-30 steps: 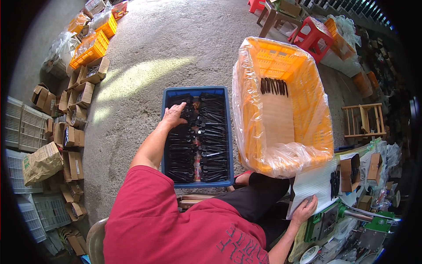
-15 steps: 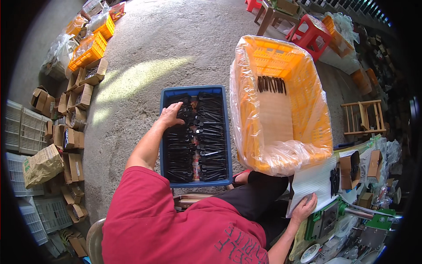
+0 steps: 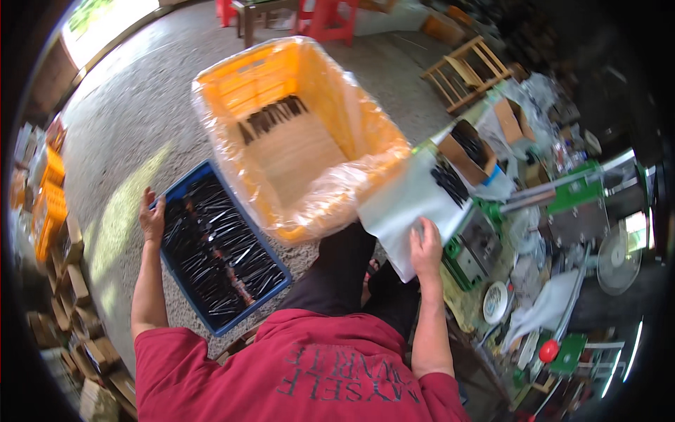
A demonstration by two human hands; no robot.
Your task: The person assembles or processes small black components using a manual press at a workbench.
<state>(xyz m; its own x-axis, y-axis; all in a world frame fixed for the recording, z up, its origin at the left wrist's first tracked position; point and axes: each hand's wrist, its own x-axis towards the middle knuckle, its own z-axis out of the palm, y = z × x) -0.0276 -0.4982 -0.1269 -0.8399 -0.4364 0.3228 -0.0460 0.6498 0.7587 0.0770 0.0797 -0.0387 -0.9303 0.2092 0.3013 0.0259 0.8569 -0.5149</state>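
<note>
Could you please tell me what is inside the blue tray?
The blue tray holds slim black pieces in two rows; something reddish shows in the gap between them. What lies under the pieces is covered and cannot be seen.

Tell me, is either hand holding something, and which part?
The left hand is open by the blue tray, seemingly holding nothing. The right hand is at the edge of the white sheet; I can't tell if it grips it.
</note>
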